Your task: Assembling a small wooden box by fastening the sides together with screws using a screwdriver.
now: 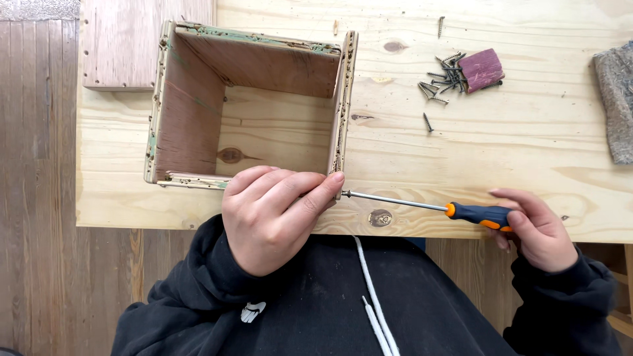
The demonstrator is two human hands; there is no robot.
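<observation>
At the far left corner of the pale plywood bench (527,151) a flat reddish-brown wooden board (122,46) lies. Just right of it stands an open, bottomless square box of worn reddish plywood with flaking green edges (198,112), near the bench's front edge. The left hand (273,214) is clamped over the box's near right corner, fingers curled on the wall. From that corner a long screwdriver with a steel shaft and dark blue-and-orange handle (428,207) runs rightward along the front edge, its tip against the box. The right hand (537,227) is closed around the handle's end. Toward the far right, a heap of dark screws (440,82) touches a small reddish wooden block (481,69); a grey felt cloth (616,109) lies at the right edge.
</observation>
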